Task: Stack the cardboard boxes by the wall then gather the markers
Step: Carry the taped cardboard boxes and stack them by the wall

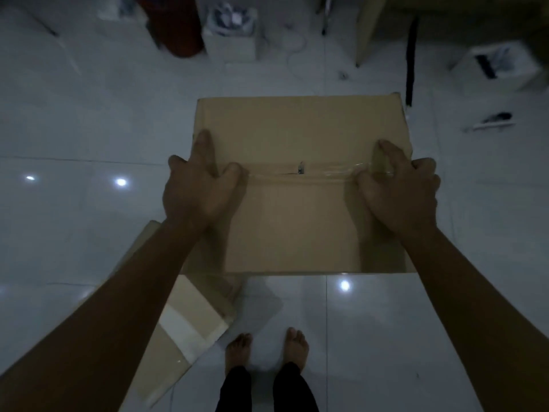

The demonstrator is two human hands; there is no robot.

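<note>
The person's left hand [199,185] and right hand [398,188] grip the two short sides of a closed, plain brown rectangular cardboard box [300,185], carried at about waist height above the floor. On each hand the thumb lies flat on the box's top face, beside a strip of clear glossy packing tape [300,175] that runs from one thumb to the other along the flap seam. The remaining fingers curl down over the side edges, and their tips are hidden beneath, so how they are spaced cannot be told. Both forearms reach forward and slightly inward, bare, with wrists nearly straight.

Below the left forearm, nearer the person than the fingers, a second flat brown cardboard box with pale tape patches [181,319] lies on the glossy white tiled floor [89,129]. Two bare feet show directly beneath the carried box.

Beyond the fingertips, further off, stand small white printed cartons and a dark red rounded object, blurred in dim light. No wall stack appears, and no markers can be made out with certainty.

As a judgement, the task is early: one box is in transit, at least one more waits on the floor, and gathering the markers is not yet begun.
</note>
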